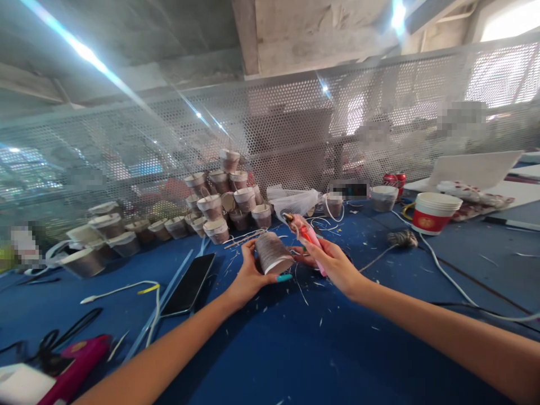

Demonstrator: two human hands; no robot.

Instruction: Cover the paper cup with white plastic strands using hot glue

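Note:
My left hand (pixel 248 275) is closed round a paper cup wrapped in grey-brown twine (pixel 272 253), held on its side just above the blue table (pixel 295 349). My right hand (pixel 333 264) grips a pink hot glue gun (pixel 304 233), its nozzle pointing up and away to the left of the hand, close beside the cup. The two hands nearly touch at the cup's rim.
A pile of wrapped cups (pixel 223 202) stands at the back centre, more of them in a row at left (pixel 109 230). A black phone (pixel 189 284) lies left of my hands. A red-and-white paper bowl (pixel 434 212), a twine ball (pixel 403 238), cables, scissors (pixel 50 343) and a magenta glue gun (pixel 76 363) lie around.

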